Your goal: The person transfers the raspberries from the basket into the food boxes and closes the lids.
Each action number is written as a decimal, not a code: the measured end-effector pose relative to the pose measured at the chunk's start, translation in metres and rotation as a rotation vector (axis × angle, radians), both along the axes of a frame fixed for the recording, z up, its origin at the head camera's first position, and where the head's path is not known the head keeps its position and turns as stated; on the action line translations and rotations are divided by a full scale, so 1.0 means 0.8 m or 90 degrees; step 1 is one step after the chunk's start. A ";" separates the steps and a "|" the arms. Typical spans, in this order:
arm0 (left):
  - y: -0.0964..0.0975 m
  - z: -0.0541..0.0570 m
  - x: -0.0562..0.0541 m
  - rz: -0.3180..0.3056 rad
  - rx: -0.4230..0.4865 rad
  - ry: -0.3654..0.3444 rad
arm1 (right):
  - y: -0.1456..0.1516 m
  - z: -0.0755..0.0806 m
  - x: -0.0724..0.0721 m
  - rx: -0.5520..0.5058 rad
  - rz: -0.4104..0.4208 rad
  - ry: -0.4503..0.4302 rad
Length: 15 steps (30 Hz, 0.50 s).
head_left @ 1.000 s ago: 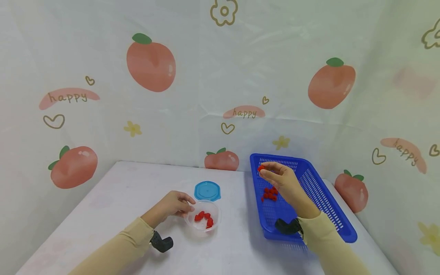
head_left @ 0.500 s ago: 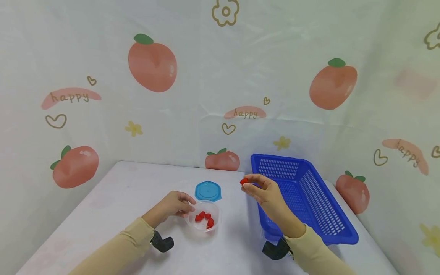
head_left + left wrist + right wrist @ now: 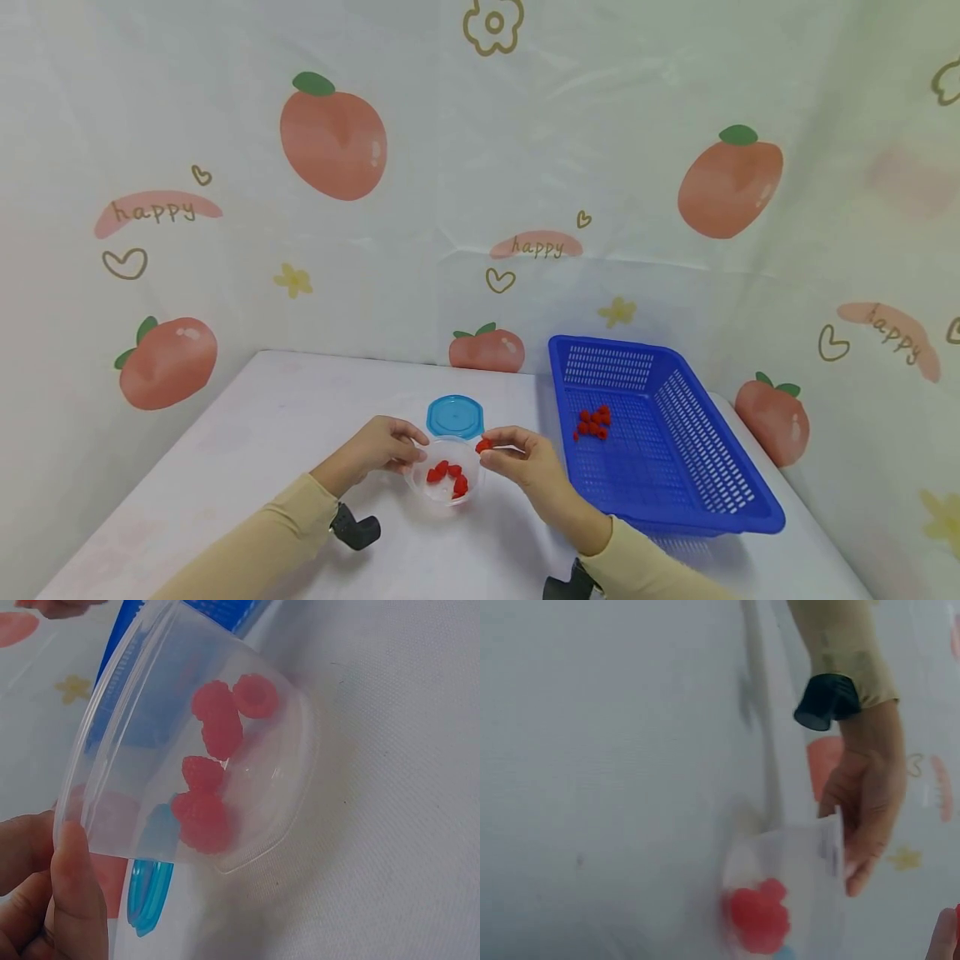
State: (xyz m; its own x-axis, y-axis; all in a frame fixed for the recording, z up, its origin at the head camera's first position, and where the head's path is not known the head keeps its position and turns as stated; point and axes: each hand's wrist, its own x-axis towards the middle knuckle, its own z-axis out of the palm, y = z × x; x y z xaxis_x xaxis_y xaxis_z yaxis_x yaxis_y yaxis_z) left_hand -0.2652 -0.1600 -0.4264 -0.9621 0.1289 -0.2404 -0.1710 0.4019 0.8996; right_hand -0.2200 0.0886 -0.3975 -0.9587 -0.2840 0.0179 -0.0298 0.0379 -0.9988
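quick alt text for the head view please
A right hand pinches a red berry by the right rim of a clear bowl of berries, which the left hand grips. A blue lid lies behind the bowl; a darker blue basket holding more berries stands to the right.

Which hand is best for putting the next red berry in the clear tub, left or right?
Probably the right hand: it pinches a red berry close to the rim of the clear tub. The left hand grips the rim on the opposite side, so it seems better for steadying.
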 end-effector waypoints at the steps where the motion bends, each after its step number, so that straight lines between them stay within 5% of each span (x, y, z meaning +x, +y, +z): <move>1: 0.000 0.000 0.000 0.000 0.001 0.000 | -0.002 -0.005 0.000 0.005 0.003 0.000; 8: 0.000 -0.001 0.000 0.007 0.001 0.002 | -0.007 -0.032 -0.008 0.038 0.004 -0.009; 15: 0.002 0.001 0.001 0.013 0.000 -0.003 | -0.011 -0.039 -0.008 0.069 -0.005 -0.011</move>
